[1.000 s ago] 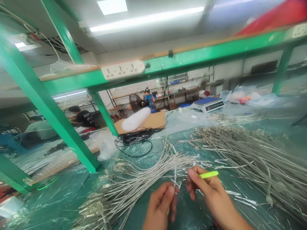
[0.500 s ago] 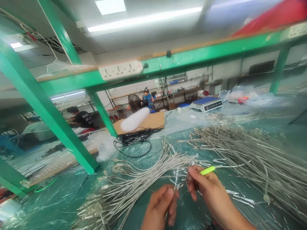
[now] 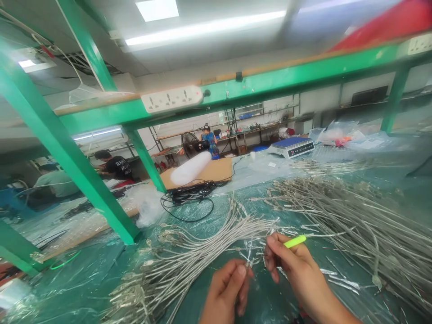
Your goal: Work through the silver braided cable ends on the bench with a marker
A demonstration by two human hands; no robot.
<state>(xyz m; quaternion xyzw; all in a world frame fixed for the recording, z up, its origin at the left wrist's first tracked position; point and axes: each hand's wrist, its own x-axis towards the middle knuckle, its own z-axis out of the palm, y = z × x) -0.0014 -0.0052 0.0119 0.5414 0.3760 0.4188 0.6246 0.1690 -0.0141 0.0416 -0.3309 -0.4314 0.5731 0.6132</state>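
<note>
My left hand [image 3: 226, 288] is low in the middle, thumb and fingers pinched on a thin silver wire piece that is hard to make out. My right hand [image 3: 293, 267] is just right of it, fingers closed round a small tool with a yellow-green handle [image 3: 294, 241] that sticks out up and right. Both hands hover over the near end of a bundle of silver braided cables [image 3: 202, 245] fanned out on the green plastic-covered bench [image 3: 84, 288]. Short silver offcuts [image 3: 334, 281] lie by my right hand.
A larger heap of silver cables [image 3: 354, 211] fills the right. Green frame posts [image 3: 67, 157] and a beam with a white power strip [image 3: 172, 99] cross above. Black cable coil [image 3: 189, 195], white roll [image 3: 191, 168] and a scale [image 3: 293, 147] sit behind. Other people [image 3: 116, 166] work at far benches.
Both hands stay almost in place; my right hand has shifted slightly up and left with the tool, and my left hand's pinch has turned a little.
</note>
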